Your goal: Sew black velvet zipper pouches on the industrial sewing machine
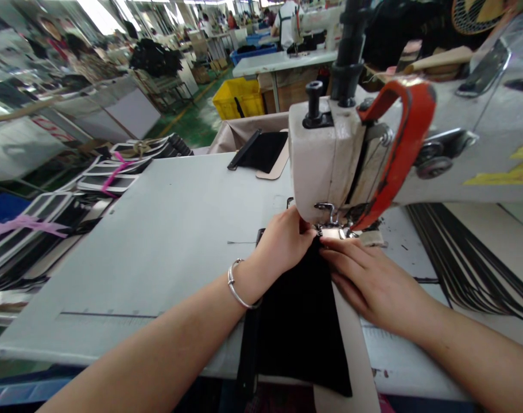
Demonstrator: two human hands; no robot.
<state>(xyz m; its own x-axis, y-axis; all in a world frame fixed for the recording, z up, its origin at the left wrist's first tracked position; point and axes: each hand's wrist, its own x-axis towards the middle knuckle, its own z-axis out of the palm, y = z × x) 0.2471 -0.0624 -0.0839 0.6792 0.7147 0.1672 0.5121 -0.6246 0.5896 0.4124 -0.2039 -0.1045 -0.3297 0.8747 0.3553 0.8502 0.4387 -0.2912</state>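
Note:
A black fabric panel (302, 321) with a dark strip along its left edge lies over a beige backing piece (351, 344), its far end at the needle area of a sewing machine (317, 155). My left hand (282, 241), with a silver bangle at the wrist, has its fingers bent in and pinches the panel's far edge close to the presser foot. My right hand (364, 275) rests with extended fingers on the far right edge of the panel and the backing. The fingertips of both hands nearly meet beside the needle, which is partly hidden.
A similar black and beige piece (265, 152) lies behind on the white table (170, 229). Stacked panels (468, 264) stand at right; tied bundles (37, 235) at left. An orange guard (399, 155) curves before the machine head. A yellow crate (239, 98) is beyond.

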